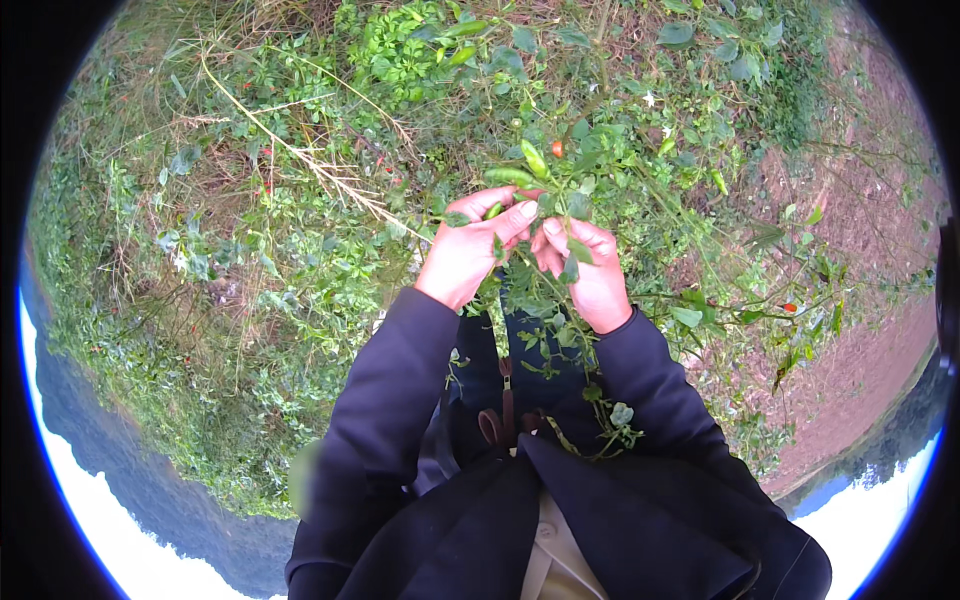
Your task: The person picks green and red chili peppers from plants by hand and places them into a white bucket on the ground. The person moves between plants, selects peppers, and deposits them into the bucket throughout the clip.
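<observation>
Both of my hands meet among the leaves of a chili pepper plant. Green chili peppers (pixel 534 159) point up from the stem just above my fingertips. My left hand (pixel 476 236) has thumb and fingers closed around a small green chili pepper (pixel 493 211) and some leaves. Close beside it, my right hand (pixel 589 266) pinches a leafy chili stem (pixel 559 206) between thumb and fingers. A red chili pepper (pixel 557 148) hangs a little above my right hand. The fingertips of both hands are partly hidden by leaves.
Dry straw-coloured grass stalks (pixel 322 169) slant down towards my left hand. More green chili peppers (pixel 466 28) hang at the top, and a red one (pixel 788 307) at the right. Leafy stems (pixel 559 322) hang before my legs. Bare brown soil (pixel 847 397) lies at the right.
</observation>
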Motion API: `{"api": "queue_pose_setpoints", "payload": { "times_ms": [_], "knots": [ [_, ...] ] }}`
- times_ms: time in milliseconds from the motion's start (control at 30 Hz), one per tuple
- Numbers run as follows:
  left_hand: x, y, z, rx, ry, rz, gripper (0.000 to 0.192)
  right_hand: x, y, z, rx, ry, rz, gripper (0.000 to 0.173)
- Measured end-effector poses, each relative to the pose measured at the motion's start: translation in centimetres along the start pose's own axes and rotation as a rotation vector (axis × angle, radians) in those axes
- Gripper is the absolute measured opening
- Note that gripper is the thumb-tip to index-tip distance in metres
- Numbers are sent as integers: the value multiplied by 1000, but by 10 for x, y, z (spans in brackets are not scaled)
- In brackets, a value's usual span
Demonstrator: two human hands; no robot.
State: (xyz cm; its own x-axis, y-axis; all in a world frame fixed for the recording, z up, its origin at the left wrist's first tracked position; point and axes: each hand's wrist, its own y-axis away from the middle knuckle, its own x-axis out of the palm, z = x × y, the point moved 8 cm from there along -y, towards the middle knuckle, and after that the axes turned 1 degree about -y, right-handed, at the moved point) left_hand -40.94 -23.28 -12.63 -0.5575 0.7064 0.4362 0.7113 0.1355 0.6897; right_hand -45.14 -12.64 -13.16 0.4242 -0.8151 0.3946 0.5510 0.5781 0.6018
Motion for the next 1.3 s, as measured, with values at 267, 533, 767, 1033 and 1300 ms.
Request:
{"api": "queue_pose_setpoints", "payload": {
  "times_ms": [267,533,767,1033,1300],
  "knots": [
    [-4,5,-2,281,-420,-309,10,-14,-1,17,-175,333,-286,5],
    [-10,5,16,-13,286,-133,12,-6,-5,33,-239,202,-199,22],
    [-1,3,-1,-104,404,107,24,-1,-2,62,-356,369,-217,14],
    [7,4,10,-220,249,83,21,-4,-4,56,-282,149,-254,11],
    [1,1,1,-3,360,-156,15,1,-3,50,-238,267,-210,7]
  ]
}}
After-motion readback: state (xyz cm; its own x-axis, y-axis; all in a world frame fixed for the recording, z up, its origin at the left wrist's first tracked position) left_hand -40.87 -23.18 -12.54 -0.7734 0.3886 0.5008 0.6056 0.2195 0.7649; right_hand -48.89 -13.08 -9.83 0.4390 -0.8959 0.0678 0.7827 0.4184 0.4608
